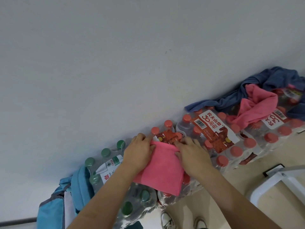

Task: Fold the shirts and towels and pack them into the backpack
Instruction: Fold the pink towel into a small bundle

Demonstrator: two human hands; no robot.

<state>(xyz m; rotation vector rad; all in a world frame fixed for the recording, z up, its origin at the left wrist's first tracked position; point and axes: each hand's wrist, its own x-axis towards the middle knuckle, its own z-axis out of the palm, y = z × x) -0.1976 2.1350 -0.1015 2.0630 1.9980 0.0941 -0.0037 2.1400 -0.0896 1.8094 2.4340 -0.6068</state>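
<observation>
since the head camera tilts far up, a bare white wall (pixel 115 55) fills most of the view. low in the middle, a folded pink towel (pixel 163 171) lies on shrink-wrapped packs of water bottles (pixel 231 146). the right hand (pixel 191 154) grasps its far right corner, thumb on the cloth and fingers curled over the edge. the left hand (pixel 140 150) lies on the far left corner with its thumb hidden, so a pinch cannot be told from a press. the blue backpack (pixel 54 209) stands at lower left, cut off by the frame and partly behind the left forearm. unfolded blue and pink cloths (pixel 257 104) are heaped on the packs at far right, partly out of frame.
</observation>
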